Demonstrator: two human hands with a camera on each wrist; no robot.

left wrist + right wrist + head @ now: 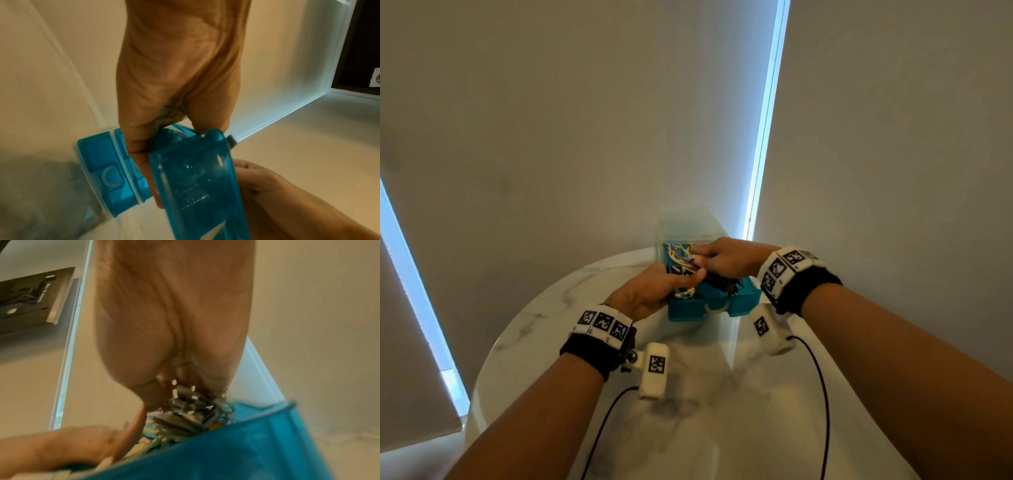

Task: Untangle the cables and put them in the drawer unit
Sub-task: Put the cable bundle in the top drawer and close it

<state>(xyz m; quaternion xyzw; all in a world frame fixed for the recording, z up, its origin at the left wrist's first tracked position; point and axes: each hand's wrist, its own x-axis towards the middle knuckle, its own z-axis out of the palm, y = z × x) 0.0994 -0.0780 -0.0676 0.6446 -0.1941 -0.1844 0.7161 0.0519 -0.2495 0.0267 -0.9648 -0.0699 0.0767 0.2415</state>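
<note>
A teal drawer (688, 310) is pulled out of the clear drawer unit (688, 222) at the back of the round marble table (544, 315). A tangle of white, yellow and dark cables (681, 255) lies in it. My left hand (654, 291) grips the drawer's left wall, thumb over the rim; the left wrist view shows its fingers (141, 146) along the teal wall (195, 186). My right hand (722, 258) reaches into the drawer from the right. In the right wrist view its fingers are curled round a bunch of cables (189, 410) above the drawer wall (236, 451).
A second teal drawer (102, 170) sits shut in the unit below the open one. Grey blinds with bright gaps (763, 137) stand behind the table. Black wires (822, 394) hang from my wrist cameras over the near tabletop. The table's left edge (482, 370) curves close by.
</note>
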